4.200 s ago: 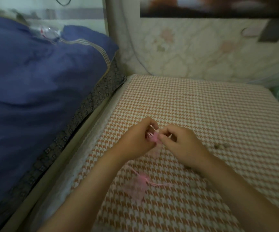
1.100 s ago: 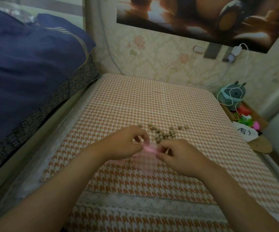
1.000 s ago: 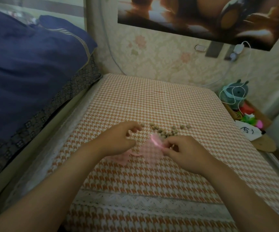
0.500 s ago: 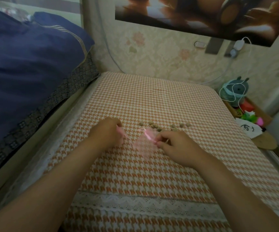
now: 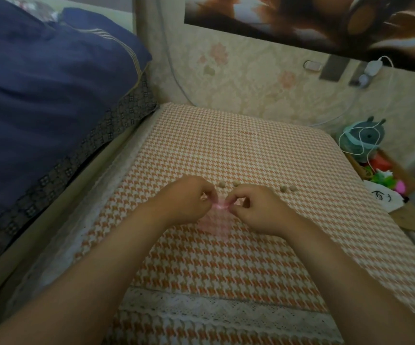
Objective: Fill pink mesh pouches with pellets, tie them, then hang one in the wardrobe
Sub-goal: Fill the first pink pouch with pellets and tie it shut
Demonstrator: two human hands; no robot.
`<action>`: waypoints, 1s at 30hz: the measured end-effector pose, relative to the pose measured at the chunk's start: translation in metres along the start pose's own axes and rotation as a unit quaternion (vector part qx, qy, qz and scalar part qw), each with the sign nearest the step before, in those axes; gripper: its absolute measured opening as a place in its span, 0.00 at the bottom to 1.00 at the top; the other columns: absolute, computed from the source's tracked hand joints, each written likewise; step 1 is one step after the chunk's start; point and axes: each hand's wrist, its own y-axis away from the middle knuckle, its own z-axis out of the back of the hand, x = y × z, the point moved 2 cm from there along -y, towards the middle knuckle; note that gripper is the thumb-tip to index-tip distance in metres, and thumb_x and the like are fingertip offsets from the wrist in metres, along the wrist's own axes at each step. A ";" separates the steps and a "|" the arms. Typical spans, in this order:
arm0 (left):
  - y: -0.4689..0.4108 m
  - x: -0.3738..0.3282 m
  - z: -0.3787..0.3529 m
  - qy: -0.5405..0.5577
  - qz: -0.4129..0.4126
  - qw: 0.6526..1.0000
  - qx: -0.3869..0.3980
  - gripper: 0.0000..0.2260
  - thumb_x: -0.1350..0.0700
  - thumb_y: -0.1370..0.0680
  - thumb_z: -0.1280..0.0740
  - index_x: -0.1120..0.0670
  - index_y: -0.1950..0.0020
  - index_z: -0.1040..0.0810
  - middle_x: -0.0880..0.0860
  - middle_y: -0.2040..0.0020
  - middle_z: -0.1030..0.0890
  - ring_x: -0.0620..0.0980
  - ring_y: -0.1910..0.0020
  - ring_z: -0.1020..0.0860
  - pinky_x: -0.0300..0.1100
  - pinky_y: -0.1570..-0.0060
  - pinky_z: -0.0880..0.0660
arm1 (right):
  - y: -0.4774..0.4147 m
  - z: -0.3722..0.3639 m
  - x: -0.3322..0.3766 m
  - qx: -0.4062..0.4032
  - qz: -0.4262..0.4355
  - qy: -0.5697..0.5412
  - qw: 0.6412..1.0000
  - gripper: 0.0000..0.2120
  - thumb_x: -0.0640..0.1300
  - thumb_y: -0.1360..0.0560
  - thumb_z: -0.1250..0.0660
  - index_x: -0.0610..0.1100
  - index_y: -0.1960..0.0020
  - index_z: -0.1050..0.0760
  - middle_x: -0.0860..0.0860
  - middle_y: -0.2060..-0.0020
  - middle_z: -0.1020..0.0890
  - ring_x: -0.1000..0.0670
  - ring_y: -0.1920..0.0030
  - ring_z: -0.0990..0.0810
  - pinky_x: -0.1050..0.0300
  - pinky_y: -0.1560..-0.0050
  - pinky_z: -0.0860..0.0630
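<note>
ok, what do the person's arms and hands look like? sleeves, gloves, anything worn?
Nothing worn shows. Left hand and right hand: no gloves, rings or watch visible. Left forearm and right forearm: bare to the frame edge, no sleeves.

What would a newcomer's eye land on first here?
The left hand and right hand meet mid-frame, both pinching the top of a pink mesh pouch over the orange houndstooth cover. Small brown pellets lie scattered just beyond them, and dark blue bedding fills the left side.
</note>
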 end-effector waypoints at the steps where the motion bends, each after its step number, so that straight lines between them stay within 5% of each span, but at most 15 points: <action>1: 0.001 0.001 0.001 0.006 0.012 1.000 -0.005 0.08 0.51 0.24 0.36 0.44 0.50 0.17 0.44 0.54 0.18 0.44 0.55 0.20 0.49 0.52 0.21 | -0.004 0.000 0.000 -0.008 -0.003 -0.023 1.000 0.06 0.47 0.23 0.30 0.59 0.53 0.22 0.60 0.53 0.19 0.65 0.62 0.23 0.66 0.58 0.28; 5: 0.005 -0.002 0.009 0.007 0.033 0.999 -0.039 0.13 0.46 0.21 0.38 0.49 0.56 0.17 0.47 0.64 0.18 0.46 0.65 0.21 0.48 0.60 0.21 | -0.026 -0.001 -0.007 -0.059 -0.043 -0.096 0.993 0.07 0.45 0.22 0.34 0.57 0.50 0.25 0.57 0.52 0.20 0.55 0.56 0.20 0.51 0.52 0.20; 9: 0.005 -0.003 0.015 0.055 0.086 0.991 -0.085 0.19 0.46 0.19 0.40 0.53 0.61 0.16 0.50 0.71 0.19 0.48 0.71 0.22 0.45 0.67 0.24 | -0.052 -0.009 -0.017 -0.031 -0.048 0.049 0.997 0.18 0.37 0.22 0.38 0.56 0.39 0.22 0.55 0.40 0.21 0.52 0.41 0.22 0.48 0.40 0.23; 12: 0.004 0.000 0.016 0.069 0.109 0.986 -0.103 0.18 0.47 0.21 0.37 0.55 0.64 0.16 0.54 0.72 0.19 0.53 0.72 0.21 0.47 0.68 0.23 | -0.072 -0.023 -0.024 0.028 -0.029 0.192 0.981 0.26 0.35 0.26 0.31 0.54 0.32 0.24 0.50 0.37 0.23 0.46 0.41 0.21 0.47 0.44 0.22; 16: 0.003 0.002 0.015 0.107 0.125 0.982 -0.093 0.14 0.50 0.25 0.33 0.57 0.65 0.16 0.55 0.70 0.18 0.51 0.71 0.20 0.44 0.69 0.23 | -0.089 -0.036 -0.027 0.053 -0.039 0.251 0.966 0.09 0.44 0.24 0.34 0.53 0.46 0.20 0.49 0.47 0.21 0.45 0.51 0.21 0.50 0.54 0.22; 19: 0.001 0.005 0.014 0.134 0.156 0.974 -0.090 0.15 0.50 0.24 0.33 0.59 0.63 0.16 0.59 0.67 0.18 0.51 0.73 0.24 0.42 0.70 0.26 | -0.086 -0.034 -0.025 0.033 -0.048 0.232 0.971 0.09 0.35 0.25 0.36 0.45 0.52 0.20 0.49 0.55 0.24 0.44 0.54 0.21 0.51 0.53 0.23; 21: 0.001 0.006 0.016 0.141 0.167 0.971 -0.093 0.16 0.49 0.23 0.35 0.57 0.62 0.14 0.57 0.67 0.16 0.52 0.71 0.21 0.43 0.65 0.22 | -0.079 -0.029 -0.026 0.013 -0.037 0.182 0.983 0.12 0.32 0.26 0.35 0.50 0.56 0.22 0.56 0.60 0.26 0.48 0.56 0.23 0.58 0.59 0.28; 26: 0.003 0.003 0.013 0.107 0.154 0.979 -0.077 0.12 0.51 0.25 0.32 0.57 0.63 0.15 0.56 0.65 0.16 0.52 0.65 0.18 0.45 0.65 0.21 | -0.055 0.003 -0.020 -0.088 -0.085 -0.022 0.992 0.07 0.43 0.23 0.29 0.54 0.48 0.21 0.57 0.54 0.19 0.55 0.57 0.18 0.60 0.56 0.22; 30: 0.008 -0.009 0.009 0.132 0.104 0.985 -0.040 0.05 0.54 0.26 0.32 0.51 0.55 0.16 0.48 0.58 0.17 0.45 0.59 0.19 0.41 0.59 0.21 | -0.028 0.028 0.008 -0.141 -0.063 -0.090 0.984 0.06 0.44 0.25 0.25 0.52 0.50 0.17 0.58 0.54 0.16 0.61 0.67 0.21 0.67 0.62 0.24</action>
